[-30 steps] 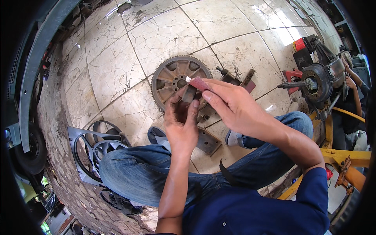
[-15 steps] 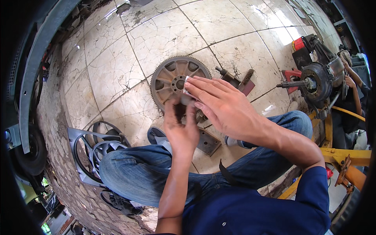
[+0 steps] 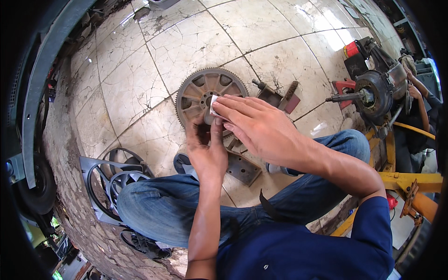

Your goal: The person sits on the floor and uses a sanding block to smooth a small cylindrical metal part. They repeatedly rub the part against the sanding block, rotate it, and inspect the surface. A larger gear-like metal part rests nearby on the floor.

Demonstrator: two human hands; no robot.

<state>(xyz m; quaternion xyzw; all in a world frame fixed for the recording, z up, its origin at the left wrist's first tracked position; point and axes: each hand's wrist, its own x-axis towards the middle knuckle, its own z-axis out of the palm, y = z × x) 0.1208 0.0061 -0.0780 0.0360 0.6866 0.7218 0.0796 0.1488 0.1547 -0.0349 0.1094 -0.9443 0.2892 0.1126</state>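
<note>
My left hand [image 3: 207, 147] is closed around a small rounded grey metal part [image 3: 208, 118], most of which the fingers hide. Over it lies my right hand [image 3: 261, 123], its fingers stretched together and pressing a folded white sheet [image 3: 213, 103] against the part. The sheet looks like paper; its kind is unclear. Beneath and beyond both hands, a large toothed flywheel [image 3: 221, 79] rests flat on the tiled floor. A thick metal plate with holes [image 3: 243, 169] lies between my feet, partly covered by my right hand and wrist.
Right of the flywheel lie a dark cylindrical part [image 3: 266, 92] and a narrow brush-like tool [image 3: 291, 91]. A hub assembly with a shaft [image 3: 373, 95] stands at the right, near another person's arms [image 3: 420, 93]. Fan shrouds [image 3: 112, 179] lie left of my knee.
Both hands have moved a little left, with the grey part and the white sheet still in them. The left fingers, blurred before, now show sharply. The view has shifted slightly.
</note>
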